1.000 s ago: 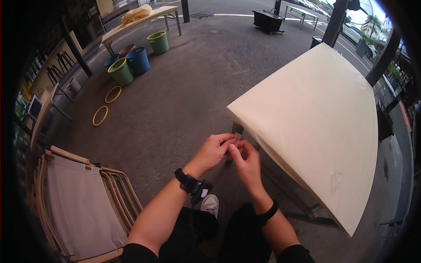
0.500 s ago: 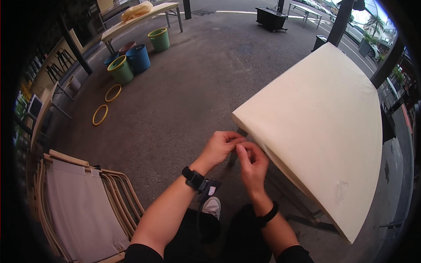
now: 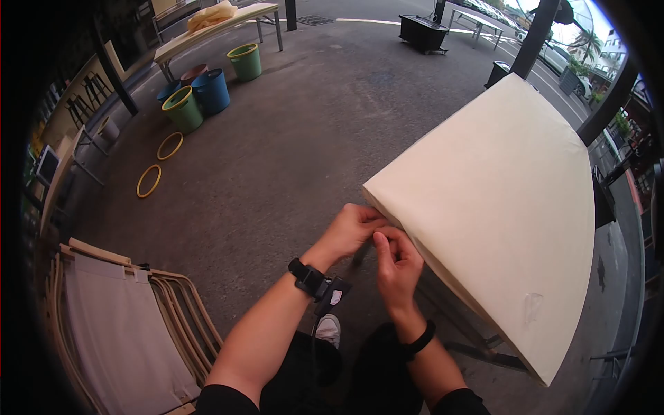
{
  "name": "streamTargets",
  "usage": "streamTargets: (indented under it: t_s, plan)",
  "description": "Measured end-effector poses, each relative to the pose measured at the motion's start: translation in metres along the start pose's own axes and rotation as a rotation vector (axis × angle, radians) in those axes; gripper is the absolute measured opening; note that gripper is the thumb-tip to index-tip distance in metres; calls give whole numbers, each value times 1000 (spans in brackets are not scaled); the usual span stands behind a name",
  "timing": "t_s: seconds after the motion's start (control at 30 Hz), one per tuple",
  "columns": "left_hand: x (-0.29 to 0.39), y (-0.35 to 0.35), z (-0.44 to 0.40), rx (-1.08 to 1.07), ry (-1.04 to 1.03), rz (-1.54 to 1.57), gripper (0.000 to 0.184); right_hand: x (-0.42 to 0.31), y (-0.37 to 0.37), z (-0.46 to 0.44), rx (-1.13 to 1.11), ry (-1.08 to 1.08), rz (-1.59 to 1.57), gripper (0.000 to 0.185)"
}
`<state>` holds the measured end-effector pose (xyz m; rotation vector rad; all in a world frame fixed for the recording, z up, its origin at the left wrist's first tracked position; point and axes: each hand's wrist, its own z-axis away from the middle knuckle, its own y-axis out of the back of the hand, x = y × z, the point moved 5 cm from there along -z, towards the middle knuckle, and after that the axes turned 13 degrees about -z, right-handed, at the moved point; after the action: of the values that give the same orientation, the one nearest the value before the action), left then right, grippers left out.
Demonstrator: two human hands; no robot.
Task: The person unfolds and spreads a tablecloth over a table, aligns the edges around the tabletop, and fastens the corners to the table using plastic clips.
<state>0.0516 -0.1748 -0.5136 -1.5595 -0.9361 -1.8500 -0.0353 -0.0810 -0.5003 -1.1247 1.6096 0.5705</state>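
Observation:
A table covered in a cream sheet (image 3: pixel 484 200) stands to my right, the sheet folded down over its near edge. At that edge, close to the left corner, my left hand (image 3: pixel 354 227) pinches with its fingertips against the hanging side of the sheet. My right hand (image 3: pixel 400 266) is just beside it, thumb up and fingers curled in at the same edge. Both hands seem to grip the sheet's lower edge, though the fingertips partly hide it. A black strap with a small device (image 3: pixel 311 280) sits on my left wrist, and a black band (image 3: pixel 420 342) on my right.
Folded chairs with pale fabric (image 3: pixel 124 332) lean at the lower left. Yellow rings (image 3: pixel 149 181) lie on the pavement near green and blue buckets (image 3: pixel 211 91). A long table (image 3: pixel 221 29) holds a yellowish bundle at the back. A black wheeled bin (image 3: pixel 423 34) stands farther off.
My left hand has moved in slightly against the table's edge, its fingertips now partly under the sheet's side. The view has shifted a little; the right hand stays in nearly the same place.

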Motion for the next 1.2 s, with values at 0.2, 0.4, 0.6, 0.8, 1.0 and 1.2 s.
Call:
streamTargets:
  t_s: [0.2,0.4,0.6,0.8,1.0,1.2]
  plan:
    - [2,-2,-4,-2,-14,41,26,-7,-3,-2,30,66,33,6]
    - [5,-4,6,-181,90,318,37,-11,-4,-3,105,28,71,10]
    - [23,-18,20,-155,98,719,54,-20,-3,12,-44,-48,128,39]
    - [30,-43,18,147,148,807,51,-80,51,61,-233,186,293,29]
    - [29,-51,10,252,148,906,52,-165,157,65,69,311,629,16]
    - [33,-54,0,277,187,927,52,-192,213,57,316,186,1168,21]
